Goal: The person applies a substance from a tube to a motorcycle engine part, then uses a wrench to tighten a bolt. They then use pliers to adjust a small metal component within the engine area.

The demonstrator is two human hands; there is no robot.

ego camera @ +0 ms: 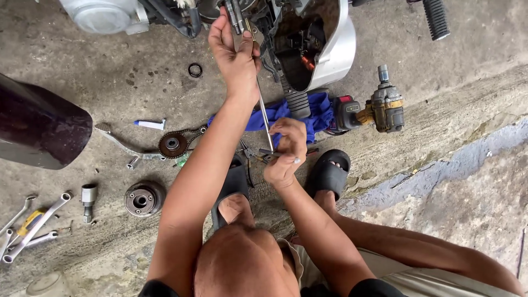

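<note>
While the left hand (234,52) is shut tight around the top of a thin metal rod (265,113), up by the open machine (308,44), the right hand (286,154) pinches the bottom end of that rod with curled fingers (294,144). Both hands are closed on it. It looks like a small dark tool is in the right hand too, but it is too small to tell for sure.

I think the rod could slip. It is thin and smooth and shiny, and hands near an engine may be oily. If the top hand lets go, the rod could drop onto the foot in the black sandal (328,170) just below. If the hands push too hard in different ways, the thin rod might bend. A tiny part could also fall off the end and roll away on the rough floor (467,93), where it would be hard to find.

The rod is long, straight and silver-grey. It runs from the machine at the top down to the right hand, crossing over a blue rag (316,113).

Next to the rag lies a yellow and black drill (379,107). To the left on the floor are a chain with a gear (173,144), a round metal disc (140,199), a small white tube (149,125), a black ring (194,70) and some wrenches (33,225).
</note>
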